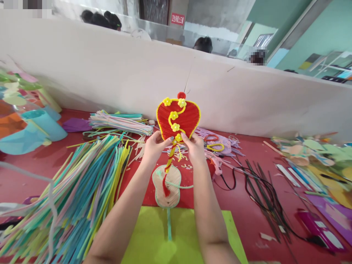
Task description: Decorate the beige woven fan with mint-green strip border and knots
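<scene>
Held up over the table is a red fan (184,113) made of pipe cleaners, edged in yellow and trimmed with several yellow flowers. A twisted red and yellow handle with a red tassel (166,186) hangs below it. My left hand (154,146) grips the fan's lower left edge, fingers closed. At the lower right edge my right hand (195,147) pinches it too. Beneath them lies a second fan (167,196), beige with a pale green rim and handle, partly on a yellow-green sheet (148,234).
Bundles of coloured pipe cleaners (82,190) cover the left side. Scissors (216,147), a pink glue gun (216,165) and its black cable lie right of my hands. Further right are dark sticks (261,198) and a magenta device (320,229). A white partition (123,73) stands behind.
</scene>
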### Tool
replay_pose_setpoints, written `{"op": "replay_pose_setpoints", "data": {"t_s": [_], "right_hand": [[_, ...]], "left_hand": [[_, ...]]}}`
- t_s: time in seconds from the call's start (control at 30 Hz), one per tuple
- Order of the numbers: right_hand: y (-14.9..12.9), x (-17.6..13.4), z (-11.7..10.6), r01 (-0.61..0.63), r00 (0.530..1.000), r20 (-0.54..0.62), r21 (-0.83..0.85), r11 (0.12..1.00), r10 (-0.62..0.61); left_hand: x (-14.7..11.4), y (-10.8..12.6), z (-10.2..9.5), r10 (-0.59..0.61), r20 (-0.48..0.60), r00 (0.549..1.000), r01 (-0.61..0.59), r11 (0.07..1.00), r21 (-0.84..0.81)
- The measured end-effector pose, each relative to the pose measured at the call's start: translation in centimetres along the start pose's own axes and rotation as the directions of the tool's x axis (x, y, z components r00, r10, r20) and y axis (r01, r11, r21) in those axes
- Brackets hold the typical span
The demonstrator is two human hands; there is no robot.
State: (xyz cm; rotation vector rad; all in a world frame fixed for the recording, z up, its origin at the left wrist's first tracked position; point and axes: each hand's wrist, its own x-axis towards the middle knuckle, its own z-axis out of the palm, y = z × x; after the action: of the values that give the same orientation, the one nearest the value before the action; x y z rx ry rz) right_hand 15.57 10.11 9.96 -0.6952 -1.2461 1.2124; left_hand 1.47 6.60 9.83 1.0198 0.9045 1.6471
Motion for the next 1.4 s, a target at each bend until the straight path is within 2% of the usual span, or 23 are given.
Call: {"op": "replay_pose_setpoints", "data": {"t_s": [0.17, 0.53, 0.73, 0.83, 1.07, 1.27, 1.4], "right_hand": [[0.1, 0.0, 0.0, 0.036, 0.999, -0.015, -0.002, 0.999, -0.036], [-0.3, -0.1, 0.0, 0.026, 0.999, -0.025, -0.067, 0.997, -0.028], [0.1, -0.2, 0.1, -0.019, 1.0, -0.008, -0.072, 0.997, 0.019], [0.0, -0.2, 0.5, -0.024, 1.0, -0.012, -0.074, 0.997, 0.024], [-0.6, 0.1, 0.4, 0.006, 0.986, -0.167, -0.147, 0.989, -0.03], [-0.3, 0.2, 0.1, 0.0, 0.991, -0.134, -0.216, 0.976, -0.03], [-0.1, 0.2, 0.0, 0.01, 0.993, -0.117, -0.213, 0.977, -0.036]], "left_hand": [[0.1, -0.4, -0.5, 0.054, 0.0, 0.999, -0.054, 0.999, 0.01], [0.2, -0.4, -0.5, 0.06, 0.041, 0.997, -0.061, 0.998, 0.03], [0.3, -0.3, -0.2, 0.137, -0.051, 0.989, -0.128, 0.981, 0.146], [0.3, -0.4, -0.5, 0.149, -0.062, 0.987, -0.138, 0.978, 0.16], [0.5, -0.6, -0.9, 0.104, 0.007, 0.995, -0.104, 0.987, 0.126], [0.6, -0.6, -1.2, 0.102, -0.116, 0.988, -0.078, 0.978, 0.193], [0.7, -0.7, -1.4, 0.121, -0.119, 0.986, -0.094, 0.973, 0.209]]}}
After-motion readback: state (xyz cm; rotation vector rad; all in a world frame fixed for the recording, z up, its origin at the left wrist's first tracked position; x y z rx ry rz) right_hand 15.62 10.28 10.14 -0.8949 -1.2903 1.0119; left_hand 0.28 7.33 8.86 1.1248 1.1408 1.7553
